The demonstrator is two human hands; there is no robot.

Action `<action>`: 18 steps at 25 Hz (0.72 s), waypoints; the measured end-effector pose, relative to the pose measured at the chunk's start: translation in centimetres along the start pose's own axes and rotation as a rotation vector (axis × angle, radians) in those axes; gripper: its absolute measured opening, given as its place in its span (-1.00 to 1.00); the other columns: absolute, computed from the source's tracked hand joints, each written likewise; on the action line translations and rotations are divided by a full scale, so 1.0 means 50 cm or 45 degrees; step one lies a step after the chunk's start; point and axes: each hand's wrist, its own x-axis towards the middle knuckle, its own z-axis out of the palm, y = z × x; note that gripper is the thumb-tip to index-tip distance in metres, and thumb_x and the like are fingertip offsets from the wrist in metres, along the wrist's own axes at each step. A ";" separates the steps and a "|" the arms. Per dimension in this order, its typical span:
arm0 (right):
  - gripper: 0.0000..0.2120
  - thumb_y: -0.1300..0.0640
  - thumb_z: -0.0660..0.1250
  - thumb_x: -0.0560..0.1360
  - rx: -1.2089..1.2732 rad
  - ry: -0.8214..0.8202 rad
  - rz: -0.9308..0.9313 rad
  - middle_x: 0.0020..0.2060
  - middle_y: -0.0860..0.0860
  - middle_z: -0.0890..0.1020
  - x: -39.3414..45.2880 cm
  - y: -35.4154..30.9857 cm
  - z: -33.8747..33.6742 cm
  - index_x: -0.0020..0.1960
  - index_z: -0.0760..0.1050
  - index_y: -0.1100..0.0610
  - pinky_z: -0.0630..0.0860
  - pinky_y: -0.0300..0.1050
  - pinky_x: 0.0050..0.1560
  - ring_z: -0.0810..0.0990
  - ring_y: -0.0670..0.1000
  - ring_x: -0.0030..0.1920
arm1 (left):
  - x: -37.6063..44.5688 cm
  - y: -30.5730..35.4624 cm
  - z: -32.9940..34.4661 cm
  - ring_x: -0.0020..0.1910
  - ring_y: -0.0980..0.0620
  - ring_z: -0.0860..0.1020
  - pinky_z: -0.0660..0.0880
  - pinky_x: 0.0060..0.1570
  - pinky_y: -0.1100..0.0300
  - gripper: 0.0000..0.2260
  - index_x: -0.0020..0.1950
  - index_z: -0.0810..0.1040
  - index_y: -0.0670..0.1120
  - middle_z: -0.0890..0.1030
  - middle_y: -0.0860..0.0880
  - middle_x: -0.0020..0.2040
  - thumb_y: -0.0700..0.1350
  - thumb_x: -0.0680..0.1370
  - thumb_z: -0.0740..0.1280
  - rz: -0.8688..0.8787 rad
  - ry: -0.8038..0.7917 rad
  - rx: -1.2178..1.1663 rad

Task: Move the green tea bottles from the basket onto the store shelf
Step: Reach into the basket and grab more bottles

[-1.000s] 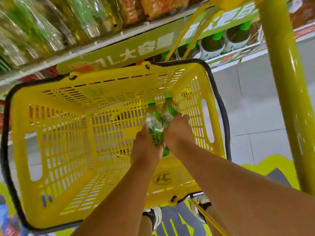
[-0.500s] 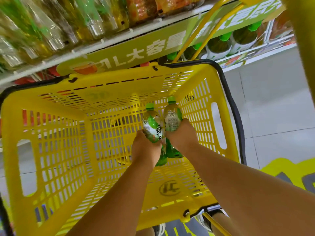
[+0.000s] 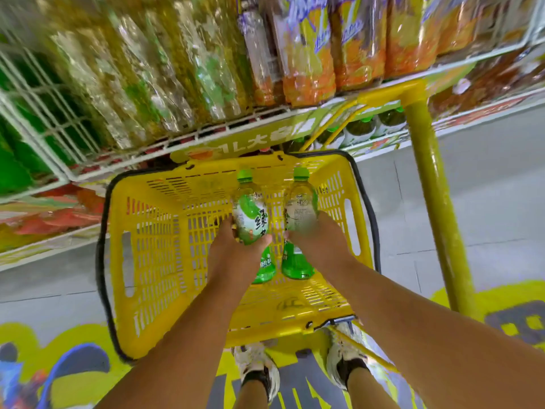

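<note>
Green-capped clear plastic tea bottles, two of them, are held side by side over the middle of the frame, above the open yellow slatted plastic shopping basket (image 3: 153, 261). The left green tea bottle (image 3: 250, 219) shows a white and green label with large characters; the right green tea bottle (image 3: 299, 228) shows a paler label side with small print. The two are close together but not touching at the shoulders. Each has its long axis running up the frame, cap toward the shelf at the top and green base toward the person, the caps leaning slightly apart.

The left hand (image 3: 236, 255) is curled round the lower half of the left bottle, thumb pressed across the label front and fingers wrapped behind. The right hand (image 3: 321, 240) grips the right bottle the same way round its middle; its fingertips are blurred, so their exact lie cannot be told. Both bare forearms reach in from the bottom of the frame.

The basket has a black rim handle and sits in a yellow metal trolley frame (image 3: 433, 202) whose upright post runs down the right side. Its inside shows only the slatted floor and walls.

Across the top runs a white wire store shelf (image 3: 206, 134) packed with blurred tall bottles of yellow-green and orange drink. Under it, at upper right, a lower shelf row of green-capped bottles (image 3: 359, 129) shows. Below lie grey floor tiles (image 3: 486, 187), a yellow and blue floor graphic, and two white sneakers (image 3: 256, 367) at the bottom centre.
</note>
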 end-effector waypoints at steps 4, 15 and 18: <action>-0.59 0.07 0.59 0.41 0.097 -0.043 -0.068 0.00 -0.06 0.70 -0.093 -0.097 -0.069 0.19 0.54 -0.02 0.62 -0.11 -0.10 0.68 -0.07 -0.04 | -0.073 0.065 -0.109 0.04 -0.05 0.64 0.56 -0.01 0.06 -0.46 0.29 0.52 0.02 0.67 0.05 0.09 0.12 0.38 0.59 0.090 0.089 -0.035; -0.64 -0.04 0.60 0.39 0.195 -0.075 -0.307 -0.08 -0.18 0.72 -0.520 -0.396 -0.340 0.13 0.58 -0.14 0.58 -0.15 -0.07 0.69 -0.15 -0.05 | -0.464 0.302 -0.473 -0.05 0.17 0.62 0.53 -0.18 0.15 -0.50 0.24 0.50 0.18 0.61 0.25 0.03 0.25 0.38 0.56 0.309 0.138 -0.148; -0.60 -0.07 0.60 0.39 0.209 -0.093 -0.406 -0.07 -0.19 0.72 -0.605 -0.471 -0.384 0.18 0.57 -0.13 0.58 -0.18 -0.10 0.70 -0.13 -0.03 | -0.546 0.366 -0.545 0.11 0.01 0.60 0.53 0.03 0.07 -0.34 0.42 0.46 0.07 0.62 0.14 0.17 0.25 0.40 0.54 0.404 0.208 -0.187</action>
